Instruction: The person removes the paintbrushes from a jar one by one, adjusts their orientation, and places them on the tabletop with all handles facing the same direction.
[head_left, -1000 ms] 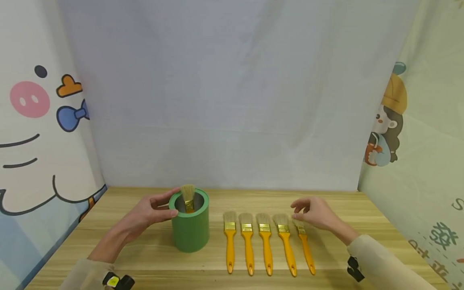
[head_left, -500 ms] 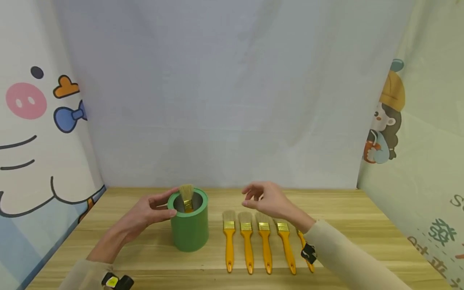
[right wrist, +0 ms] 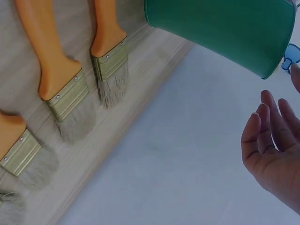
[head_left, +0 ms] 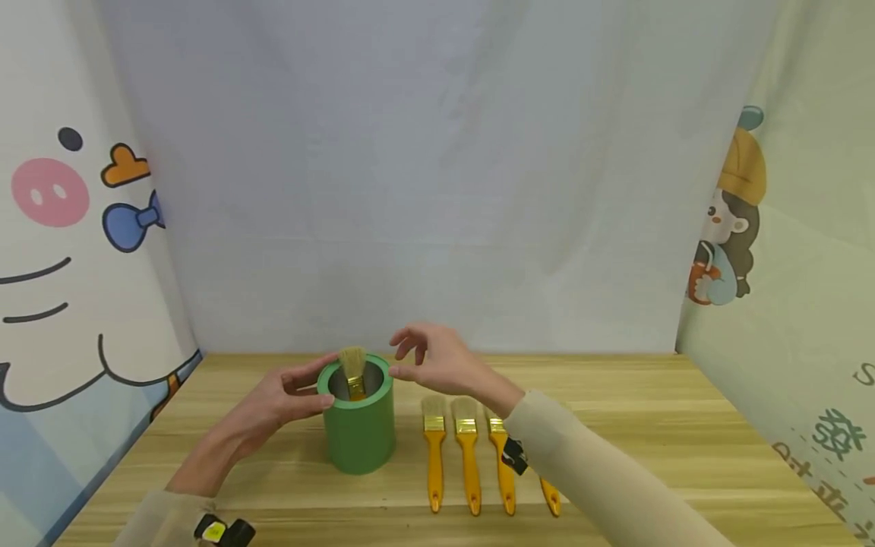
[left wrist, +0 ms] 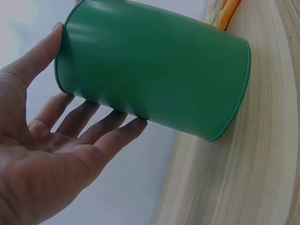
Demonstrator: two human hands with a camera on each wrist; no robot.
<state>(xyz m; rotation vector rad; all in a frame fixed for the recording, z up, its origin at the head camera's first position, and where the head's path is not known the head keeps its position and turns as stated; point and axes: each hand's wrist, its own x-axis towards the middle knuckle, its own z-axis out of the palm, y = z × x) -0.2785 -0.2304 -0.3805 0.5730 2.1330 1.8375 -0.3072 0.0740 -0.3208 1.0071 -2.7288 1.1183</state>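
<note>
A green can (head_left: 360, 441) stands upright on the wooden table, with one paintbrush (head_left: 353, 368) inside, bristles up above the rim. My left hand (head_left: 276, 399) holds the can at its upper left, thumb near the front rim and fingers around the back, as the left wrist view (left wrist: 61, 145) also shows. Close to the can's right rim hovers my right hand (head_left: 440, 361), its fingers loosely bent and holding nothing. In the right wrist view those fingertips lie just off the can's top edge. Several yellow-handled paintbrushes (head_left: 434, 463) lie in a row right of the can; my right sleeve covers some.
The wooden table (head_left: 656, 441) meets a pale hanging cloth (head_left: 437, 190) along its back edge. Printed cartoon curtains flank it on the left (head_left: 75, 281) and the right (head_left: 807, 251).
My right hand has swept left from the rightmost paintbrush, over the row, to the can's rim, carrying nothing. My left hand has kept its hold on the can.
</note>
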